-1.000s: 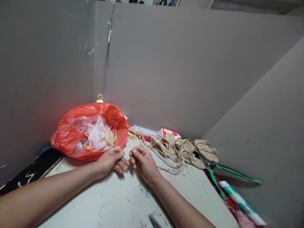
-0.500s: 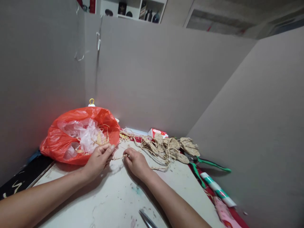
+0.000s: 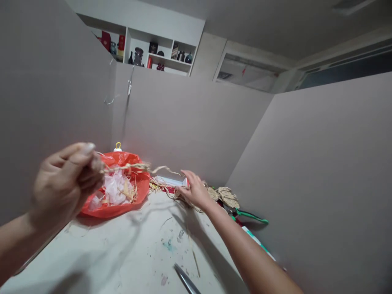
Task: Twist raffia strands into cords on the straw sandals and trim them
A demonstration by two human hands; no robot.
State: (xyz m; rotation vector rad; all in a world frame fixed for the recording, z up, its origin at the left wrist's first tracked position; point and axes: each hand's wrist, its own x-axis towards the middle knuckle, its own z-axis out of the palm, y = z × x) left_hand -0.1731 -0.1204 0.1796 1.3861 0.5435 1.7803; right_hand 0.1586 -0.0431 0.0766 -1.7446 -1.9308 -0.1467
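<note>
My left hand [image 3: 69, 177], raised at the left, is closed on one end of a twisted straw cord [image 3: 134, 166]. The cord stretches to the right in front of the red plastic bag, its thin far end close to the fingertips of my right hand [image 3: 196, 191]. Thumb and fingers of that hand are apart, over the back of the table. Behind and under it lie coiled straw cords, partly hidden, and flat woven straw pieces [image 3: 228, 197]. A thin loose strand [image 3: 195, 261] shows below my right hand; whether it hangs or lies is unclear.
A red plastic bag [image 3: 137, 196] with white plastic and straw scraps stands at the back left. Scissors [image 3: 186, 280] lie at the front of the white table [image 3: 137, 249]. Green-handled cutters [image 3: 252, 216] rest at the right edge. Grey partitions [image 3: 177, 122] surround the table.
My hands have moved apart from close together above the table. The left rose toward me with the cord; the right moved up and away, its fingers now spread. The view has tilted upward.
</note>
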